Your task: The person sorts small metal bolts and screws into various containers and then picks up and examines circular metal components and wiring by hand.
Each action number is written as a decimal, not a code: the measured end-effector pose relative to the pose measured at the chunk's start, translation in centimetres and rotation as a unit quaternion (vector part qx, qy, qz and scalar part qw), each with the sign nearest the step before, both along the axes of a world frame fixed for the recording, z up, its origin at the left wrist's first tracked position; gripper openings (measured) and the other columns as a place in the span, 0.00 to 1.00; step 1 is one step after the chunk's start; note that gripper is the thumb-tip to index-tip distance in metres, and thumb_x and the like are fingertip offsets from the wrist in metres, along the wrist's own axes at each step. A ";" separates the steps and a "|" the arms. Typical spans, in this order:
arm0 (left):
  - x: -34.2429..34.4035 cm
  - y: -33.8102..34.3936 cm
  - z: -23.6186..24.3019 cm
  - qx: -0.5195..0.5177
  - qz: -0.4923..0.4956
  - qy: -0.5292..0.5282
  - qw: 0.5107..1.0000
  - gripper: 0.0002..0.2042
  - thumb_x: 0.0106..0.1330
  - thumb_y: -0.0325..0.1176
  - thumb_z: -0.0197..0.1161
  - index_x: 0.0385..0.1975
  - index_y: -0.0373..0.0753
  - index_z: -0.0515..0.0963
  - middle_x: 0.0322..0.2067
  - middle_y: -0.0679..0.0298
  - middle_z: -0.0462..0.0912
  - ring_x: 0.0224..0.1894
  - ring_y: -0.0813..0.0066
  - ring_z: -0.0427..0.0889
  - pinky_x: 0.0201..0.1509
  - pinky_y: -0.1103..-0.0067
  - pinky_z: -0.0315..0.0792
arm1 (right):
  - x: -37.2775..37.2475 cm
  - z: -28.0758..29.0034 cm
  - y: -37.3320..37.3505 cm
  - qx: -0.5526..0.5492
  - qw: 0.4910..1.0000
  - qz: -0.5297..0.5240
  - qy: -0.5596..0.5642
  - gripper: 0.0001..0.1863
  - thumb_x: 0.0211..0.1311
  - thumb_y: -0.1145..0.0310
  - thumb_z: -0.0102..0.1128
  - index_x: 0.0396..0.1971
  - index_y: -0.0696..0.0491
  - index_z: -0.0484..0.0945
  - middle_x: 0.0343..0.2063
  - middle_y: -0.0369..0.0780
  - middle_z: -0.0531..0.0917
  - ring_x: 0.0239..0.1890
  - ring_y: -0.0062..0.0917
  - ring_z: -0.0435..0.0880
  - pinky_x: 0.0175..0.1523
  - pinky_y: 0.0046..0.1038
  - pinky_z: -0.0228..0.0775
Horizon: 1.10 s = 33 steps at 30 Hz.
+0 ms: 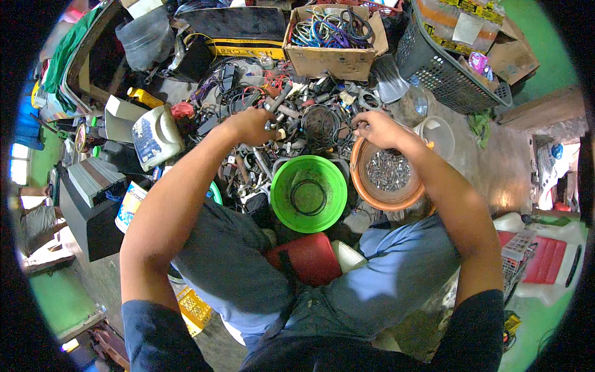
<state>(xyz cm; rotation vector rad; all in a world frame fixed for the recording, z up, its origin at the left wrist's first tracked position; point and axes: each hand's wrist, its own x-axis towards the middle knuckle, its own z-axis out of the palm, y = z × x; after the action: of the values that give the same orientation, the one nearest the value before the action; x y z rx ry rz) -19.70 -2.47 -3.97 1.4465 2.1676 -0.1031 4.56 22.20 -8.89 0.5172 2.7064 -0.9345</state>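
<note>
The left hand (pixel 251 126) is gripping a dark rod (pixel 282 97), fingers curled closed; the right hand (pixel 381 129) is hovering at twelve o'clock of the orange bucket (pixel 387 203), fingers half-bent, its hold unclear.

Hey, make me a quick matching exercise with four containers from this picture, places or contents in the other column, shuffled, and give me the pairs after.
Column one
1. Orange bucket
2. Green tub
3. Cardboard box
4. Red container

Column two
A. Filled with tangled cables
B. Between the person's thighs
C. Holds many small metal-looking pieces
D. Directly left of the orange bucket

Right pairs: 1-C, 2-D, 3-A, 4-B
</note>
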 end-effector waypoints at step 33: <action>0.9 10.4 -14.1 -0.116 -0.076 -0.109 0.984 0.45 0.62 0.55 0.67 0.76 0.54 0.50 0.75 0.49 0.51 0.71 0.47 0.65 0.71 0.58 0.65 | -7.8 -10.6 1.5 0.132 0.991 -0.009 0.030 0.09 0.54 0.76 0.60 0.37 0.58 0.82 0.47 0.49 0.80 0.51 0.48 0.81 0.52 0.44 0.76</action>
<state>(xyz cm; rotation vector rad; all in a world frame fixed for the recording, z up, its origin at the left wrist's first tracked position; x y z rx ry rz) -18.78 7.95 -18.07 1.4148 1.8053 -0.2326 -3.27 23.74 -19.51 0.5726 2.9023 -0.6056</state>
